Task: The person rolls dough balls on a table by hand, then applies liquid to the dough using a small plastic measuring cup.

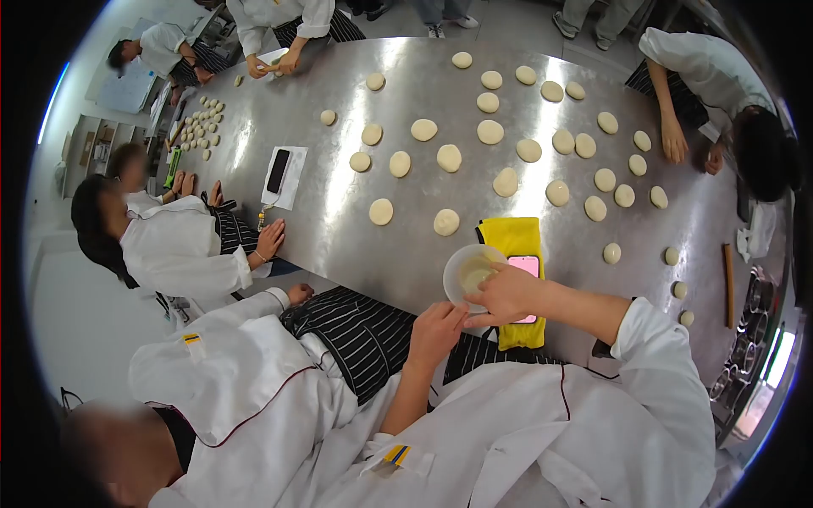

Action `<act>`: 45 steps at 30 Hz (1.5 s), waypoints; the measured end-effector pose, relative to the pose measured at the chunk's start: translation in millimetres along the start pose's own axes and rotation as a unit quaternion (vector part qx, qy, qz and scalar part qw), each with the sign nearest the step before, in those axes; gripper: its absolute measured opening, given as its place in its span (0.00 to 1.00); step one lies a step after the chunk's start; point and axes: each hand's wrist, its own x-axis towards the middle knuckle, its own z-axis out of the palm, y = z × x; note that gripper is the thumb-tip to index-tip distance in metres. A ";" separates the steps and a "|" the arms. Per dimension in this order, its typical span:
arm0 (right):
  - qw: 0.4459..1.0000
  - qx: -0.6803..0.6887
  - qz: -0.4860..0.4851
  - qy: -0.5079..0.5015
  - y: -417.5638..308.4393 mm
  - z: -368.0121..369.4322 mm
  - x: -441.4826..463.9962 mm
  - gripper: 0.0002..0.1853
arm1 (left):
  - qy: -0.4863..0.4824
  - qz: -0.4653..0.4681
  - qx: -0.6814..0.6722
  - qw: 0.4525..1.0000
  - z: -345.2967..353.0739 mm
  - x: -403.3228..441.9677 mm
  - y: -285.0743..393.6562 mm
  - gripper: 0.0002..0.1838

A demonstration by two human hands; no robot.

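A whitish plastic bowl (452, 269) with some pale liquid in it is at the near edge of the steel table, tilted towards me. My left hand (437, 335) grips its near rim. Over the right side of the bowl reaches my right hand (512, 293), fingertips dipping inside and thumb stretched apart outside the rim. Beneath my right wrist lies a phone with a pink screen (525, 265) on a folded yellow cloth (519, 334). Flattened rounds of dough (446, 223) are spread over the table beyond the bowl, several looking shiny.
The steel table (296, 245) carries smaller dough pieces (203, 118) at far left and a dark phone on white paper (277, 171). A wooden rolling pin (728, 286) lies at the right edge near metal rings (745, 351). Co-workers stand close on my left and around the table.
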 end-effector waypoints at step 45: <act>0.216 0.574 0.518 0.596 23.6 387.7 -329.7 0.12 | 0.399 -0.216 -0.234 0.860 19.9 142.0 -124.9 0.10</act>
